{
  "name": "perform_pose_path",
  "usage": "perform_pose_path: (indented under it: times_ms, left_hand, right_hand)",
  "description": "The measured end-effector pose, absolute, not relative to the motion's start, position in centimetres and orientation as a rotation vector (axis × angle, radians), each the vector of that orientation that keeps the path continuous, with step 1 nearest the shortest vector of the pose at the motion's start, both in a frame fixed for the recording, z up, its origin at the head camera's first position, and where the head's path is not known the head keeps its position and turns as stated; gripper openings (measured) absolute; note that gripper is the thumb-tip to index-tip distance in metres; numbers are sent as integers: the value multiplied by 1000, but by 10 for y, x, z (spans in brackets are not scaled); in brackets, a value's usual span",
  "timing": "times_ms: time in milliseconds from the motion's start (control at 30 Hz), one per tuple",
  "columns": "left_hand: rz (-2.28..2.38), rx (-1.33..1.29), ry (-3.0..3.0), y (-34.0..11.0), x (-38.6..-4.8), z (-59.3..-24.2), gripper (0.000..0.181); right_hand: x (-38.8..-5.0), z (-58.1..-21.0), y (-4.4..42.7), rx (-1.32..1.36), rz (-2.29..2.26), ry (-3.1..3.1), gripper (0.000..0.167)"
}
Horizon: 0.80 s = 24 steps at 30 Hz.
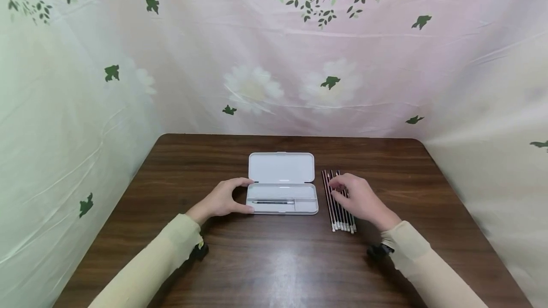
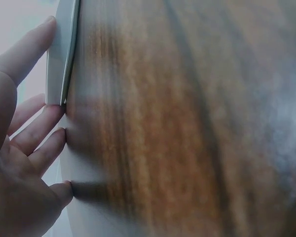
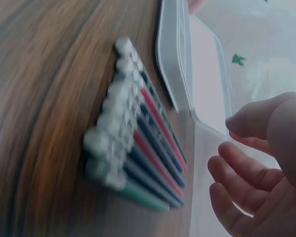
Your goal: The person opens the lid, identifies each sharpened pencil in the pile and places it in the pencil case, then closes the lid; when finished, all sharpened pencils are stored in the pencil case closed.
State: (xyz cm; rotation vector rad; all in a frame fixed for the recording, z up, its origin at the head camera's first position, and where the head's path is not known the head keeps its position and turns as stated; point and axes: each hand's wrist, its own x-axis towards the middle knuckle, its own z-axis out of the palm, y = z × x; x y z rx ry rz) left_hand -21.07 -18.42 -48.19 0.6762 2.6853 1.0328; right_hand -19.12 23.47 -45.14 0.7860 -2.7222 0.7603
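A white pencil case (image 1: pixel 281 168) lies with its lid raised; a slim pen (image 1: pixel 273 202) rests in its lower tray. My left hand (image 1: pixel 222 198) holds the case's left end, thumb at the near corner and fingers at the far one; in the left wrist view, the hand (image 2: pixel 29 128) touches the case edge (image 2: pixel 61 59). Right of the case several pencils (image 1: pixel 338 208) lie side by side, white eraser ends toward me. Above them hovers my right hand (image 1: pixel 361 198), thumb apart from bent fingers. The right wrist view shows that hand (image 3: pixel 261 168) holding nothing, beyond the pencils (image 3: pixel 148 133).
The brown wooden table (image 1: pixel 282 260) extends around the case and pencils. Behind it and at both sides hangs a pale cloth (image 1: pixel 192 61) with leaf and flower prints. Dark wrist devices sit at both sleeves.
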Motion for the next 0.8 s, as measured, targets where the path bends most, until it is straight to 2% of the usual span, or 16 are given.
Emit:
perform_pose_path:
  times_ms: [367, 800]
  left_hand:
    - [1015, 671, 2680, -184, -214, -482, 85]
    - [1018, 652, 2660, -184, -212, -481, 84]
  right_hand:
    - [-185, -455, 271, 623, 734, -2907, 22]
    - [-178, -458, 276, 530, 778, -3033, 31]
